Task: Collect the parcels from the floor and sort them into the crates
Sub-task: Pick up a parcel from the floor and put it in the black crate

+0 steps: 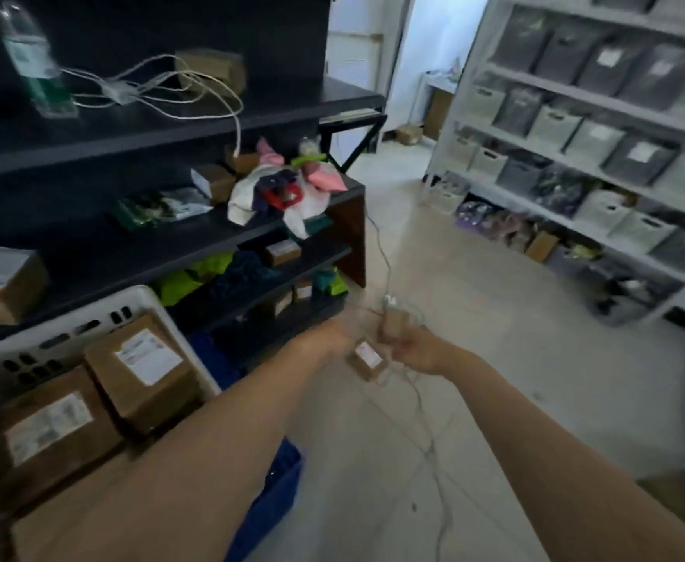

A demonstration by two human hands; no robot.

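In front of the dark shelving [130,127]: both arms reach forward and the hands meet low over the pale floor.
Left hand [332,338]: motion-blurred. It is against the labelled parcel [367,361], but whether the fingers close on it cannot be told.
Right hand [416,352]: fingers curled round the upright parcel [391,325], a small brown box standing above the knuckles.
Labelled parcel: small brown box between the two hands, tilted, with a white label with a reddish mark on its top face. The print is unreadable.
White crate [69,326]: lower left, beside the left forearm, with slotted walls.
Crate parcels: two brown boxes, one at the rear [142,371] and one at the front [52,432]. Each bears a white shipping label, the text too blurred to read.
Blue crate [280,480]: under the left forearm, partly hidden.
Cables [434,452]: thin pale leads trailing across the floor beneath the hands.
Bottle [32,58]: clear, on the top shelf, with a green-and-white label that is illegible.
Shelf box [4,283]: brown carton on the left, with a white label that is illegible.
White rack [576,115]: on the right, holding grey and white bins, some with blank-looking tags.
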